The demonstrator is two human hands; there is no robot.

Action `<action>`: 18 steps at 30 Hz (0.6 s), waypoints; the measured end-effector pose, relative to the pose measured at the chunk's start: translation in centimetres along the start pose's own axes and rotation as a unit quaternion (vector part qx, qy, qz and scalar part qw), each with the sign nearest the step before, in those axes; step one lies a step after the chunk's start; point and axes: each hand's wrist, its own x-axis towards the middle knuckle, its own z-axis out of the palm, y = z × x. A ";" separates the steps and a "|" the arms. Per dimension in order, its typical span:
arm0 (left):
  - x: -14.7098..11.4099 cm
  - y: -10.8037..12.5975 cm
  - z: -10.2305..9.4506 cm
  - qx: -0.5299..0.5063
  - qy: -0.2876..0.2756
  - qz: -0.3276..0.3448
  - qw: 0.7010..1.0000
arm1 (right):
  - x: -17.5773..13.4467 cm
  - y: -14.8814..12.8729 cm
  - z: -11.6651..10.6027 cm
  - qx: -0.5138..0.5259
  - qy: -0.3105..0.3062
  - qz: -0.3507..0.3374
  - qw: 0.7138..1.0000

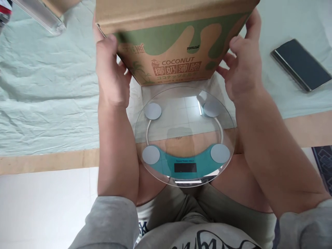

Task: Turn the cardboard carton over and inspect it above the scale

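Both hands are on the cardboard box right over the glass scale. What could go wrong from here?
1. The box is held only at its sides by the left hand and right hand; if the grip slips, it may drop onto the glass scale.
2. The scale seems to overhang the edge of the surface toward the lap, so weight on its near side could tip it.
3. The phone lies close by the right hand; a wide swing of the box might knock it.

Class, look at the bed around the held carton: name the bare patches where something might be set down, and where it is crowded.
Bare green sheet lies left of the left hand, below the clear container. A smaller patch lies between the right hand and the phone. The middle is crowded: carton above the glass scale.
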 end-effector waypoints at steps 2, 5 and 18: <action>-0.2 -0.2 0.1 -0.007 -0.034 0.019 0.999 | 0.1 0.1 0.2 0.012 -0.031 -0.008 0.999; -0.1 -0.5 -0.3 -0.014 -0.046 0.016 0.999 | 0.0 -0.4 0.4 0.020 -0.060 -0.029 0.998; -1.4 1.2 0.2 -0.023 0.002 0.008 1.000 | -1.7 -1.3 1.4 0.051 -0.057 -0.062 0.995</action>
